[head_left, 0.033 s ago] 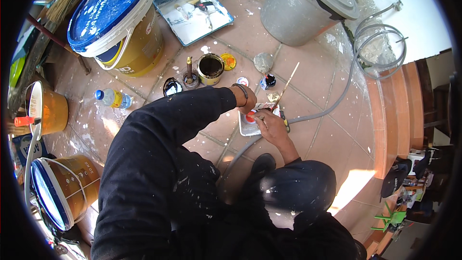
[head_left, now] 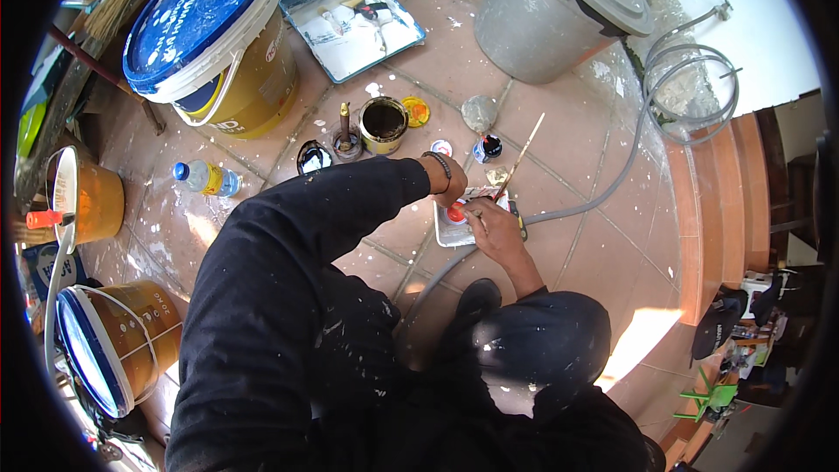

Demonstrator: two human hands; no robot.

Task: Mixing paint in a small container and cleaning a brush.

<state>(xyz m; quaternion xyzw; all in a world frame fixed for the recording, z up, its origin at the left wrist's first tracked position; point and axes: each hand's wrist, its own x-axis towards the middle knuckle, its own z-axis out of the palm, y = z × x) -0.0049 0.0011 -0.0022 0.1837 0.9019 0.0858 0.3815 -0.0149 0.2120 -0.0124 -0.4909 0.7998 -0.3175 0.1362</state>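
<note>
Floor (head_left: 587,245), paint-spotted reddish tile, orange steps (head_left: 692,236) at right; left hand (head_left: 447,178) and right hand (head_left: 498,232) at white tray (head_left: 443,239), fingers' closure indiscernible.

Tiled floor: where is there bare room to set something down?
Bare tiles lie between the gray hose and orange steps; another patch, between the thin brush, hose and gray bin. Crowded: the white tray, with the left hand and right hand at it, and the open can and small jar beyond.
</note>
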